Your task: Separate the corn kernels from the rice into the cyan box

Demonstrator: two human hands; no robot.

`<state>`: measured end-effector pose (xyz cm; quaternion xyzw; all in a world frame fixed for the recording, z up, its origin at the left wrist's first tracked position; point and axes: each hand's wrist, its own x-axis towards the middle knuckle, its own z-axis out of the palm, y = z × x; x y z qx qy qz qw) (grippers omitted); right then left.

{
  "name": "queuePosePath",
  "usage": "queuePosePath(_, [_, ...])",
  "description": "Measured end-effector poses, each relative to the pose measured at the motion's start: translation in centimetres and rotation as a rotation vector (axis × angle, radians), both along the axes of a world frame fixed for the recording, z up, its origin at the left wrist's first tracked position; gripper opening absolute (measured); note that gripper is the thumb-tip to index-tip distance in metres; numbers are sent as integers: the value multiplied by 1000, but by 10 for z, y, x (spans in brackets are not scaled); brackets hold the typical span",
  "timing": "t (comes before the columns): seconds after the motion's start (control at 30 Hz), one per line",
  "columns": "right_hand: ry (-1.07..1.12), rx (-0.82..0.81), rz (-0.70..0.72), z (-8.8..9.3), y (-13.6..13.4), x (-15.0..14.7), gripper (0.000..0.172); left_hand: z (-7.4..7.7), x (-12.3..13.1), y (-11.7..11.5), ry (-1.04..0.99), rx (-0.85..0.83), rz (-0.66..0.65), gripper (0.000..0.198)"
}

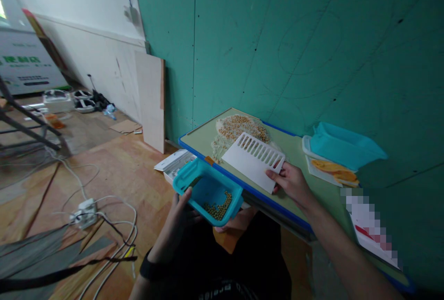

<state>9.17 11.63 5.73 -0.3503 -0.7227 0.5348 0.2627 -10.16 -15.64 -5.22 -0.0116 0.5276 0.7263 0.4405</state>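
My left hand (pixel 182 205) grips the near left side of a turquoise plastic container (pixel 208 186), thumb over its rim, just off the table's front edge. Small round yellowish beans (pixel 220 207) lie in its near right part. Closed on the right end of a white slotted board (pixel 249 161) is my right hand (pixel 286 180). The board lies flat or slightly tilted over the table; its row of slots faces away from me. Behind it, a pile of beans mixed with pale grains (pixel 239 126) spreads over the tabletop.
The table (pixel 194 140) has a green top and blue edge, against a green wall. To the right sit a turquoise bin (pixel 347 147) and an orange cloth (pixel 333 170). A white box (pixel 173 163) stands beyond the container. Cables and a power strip (pixel 86 212) lie on the floor.
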Motion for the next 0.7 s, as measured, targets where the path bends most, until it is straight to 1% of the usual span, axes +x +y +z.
queuePosePath(0.1, [-9,-12,7,0,-1,-2,65,0,-1,1,1,-3,-5,121])
queuePosePath(0.33, [-12,-21,44,-1,-4,-1,65,3,2,2,15,-3,0,112])
queuePosePath(0.5, [-14,-12,67,-1,-3,-4,62,4,3,2,15,0,-3,119])
queuePosePath(0.7, [-20,-2,112,-1,-3,-8,65,3,2,0,16,-3,-5,118])
